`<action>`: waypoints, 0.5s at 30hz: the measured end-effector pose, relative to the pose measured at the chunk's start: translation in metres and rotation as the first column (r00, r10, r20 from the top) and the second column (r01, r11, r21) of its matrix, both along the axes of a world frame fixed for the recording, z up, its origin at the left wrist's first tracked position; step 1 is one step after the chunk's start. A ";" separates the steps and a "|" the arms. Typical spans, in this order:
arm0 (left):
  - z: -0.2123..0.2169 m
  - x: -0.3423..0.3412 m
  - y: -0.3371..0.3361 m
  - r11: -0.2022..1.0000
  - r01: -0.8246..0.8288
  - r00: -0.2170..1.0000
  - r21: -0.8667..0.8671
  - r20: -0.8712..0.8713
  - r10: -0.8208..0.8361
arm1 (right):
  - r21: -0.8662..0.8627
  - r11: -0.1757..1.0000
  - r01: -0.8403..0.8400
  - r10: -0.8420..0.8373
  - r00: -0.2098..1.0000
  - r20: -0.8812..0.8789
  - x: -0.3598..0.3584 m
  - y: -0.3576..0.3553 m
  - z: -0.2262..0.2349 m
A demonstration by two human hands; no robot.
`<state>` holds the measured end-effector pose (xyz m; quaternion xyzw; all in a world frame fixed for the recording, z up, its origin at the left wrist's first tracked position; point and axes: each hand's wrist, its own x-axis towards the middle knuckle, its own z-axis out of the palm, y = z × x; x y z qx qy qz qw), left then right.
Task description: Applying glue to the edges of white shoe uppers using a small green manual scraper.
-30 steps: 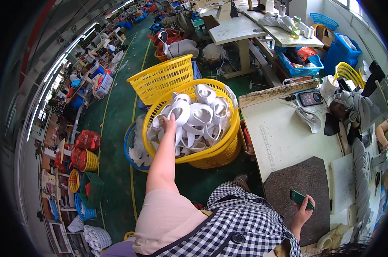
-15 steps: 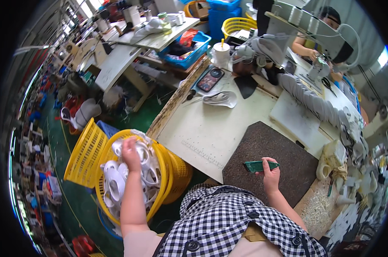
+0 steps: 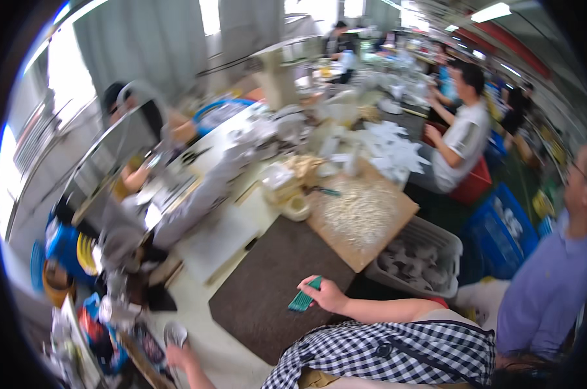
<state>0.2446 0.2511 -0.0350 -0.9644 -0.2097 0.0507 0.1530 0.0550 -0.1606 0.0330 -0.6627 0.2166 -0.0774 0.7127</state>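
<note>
In my right hand [image 3: 327,296] is a small green brush [image 3: 301,300], held by its end with closed fingers above a dark brown board [image 3: 261,279]. The brush's far part shows fine lines, blurred by motion. My left hand [image 3: 182,356] is low at the left, over the near left part of the table. Right at its fingertips is a pale shoe piece [image 3: 175,332]; blur hides whether the fingers grip or only touch it. Beside that piece lies a phone [image 3: 149,347].
Right of the board, a tan sheet [image 3: 397,201] bears pale scraps, with a grey bin [image 3: 452,249] of shoe pieces below. A long row of grey shoe pieces [image 3: 203,198] runs along the table's far left. A person in purple [image 3: 546,285] stands close at right; others sit farther off.
The view has swung to the right. My left hand has left the yellow basket of white shoe pieces and is over the table. My right hand still holds the green brush over the board.
</note>
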 end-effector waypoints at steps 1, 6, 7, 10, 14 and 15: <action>0.027 0.006 -0.027 0.999 -0.016 0.993 -0.043 -0.118 0.011 | -0.001 0.999 0.052 -0.052 0.999 -0.014 -0.011 -0.007 0.004; 0.039 0.029 -0.040 0.804 0.243 0.970 -0.542 0.120 -0.212 | -0.113 0.983 0.146 -0.151 0.988 -0.043 -0.039 -0.023 0.018; 0.044 0.028 -0.045 0.691 0.295 0.955 -0.660 0.176 -0.239 | -0.114 0.981 0.155 -0.161 0.986 -0.043 -0.036 -0.026 0.018; 0.060 0.013 -0.070 0.253 0.402 0.907 -0.880 0.345 -0.241 | -0.414 0.909 -0.042 -0.016 0.991 -0.135 -0.020 -0.035 0.026; 0.086 -0.024 -0.123 -0.333 0.360 0.896 -0.872 0.422 -0.137 | -0.556 0.817 -0.152 0.280 0.948 0.152 0.019 -0.013 0.036; 0.096 -0.039 -0.144 -0.420 0.259 0.926 -0.870 0.347 -0.148 | -0.538 0.827 -0.165 0.331 0.915 0.229 0.028 -0.002 0.042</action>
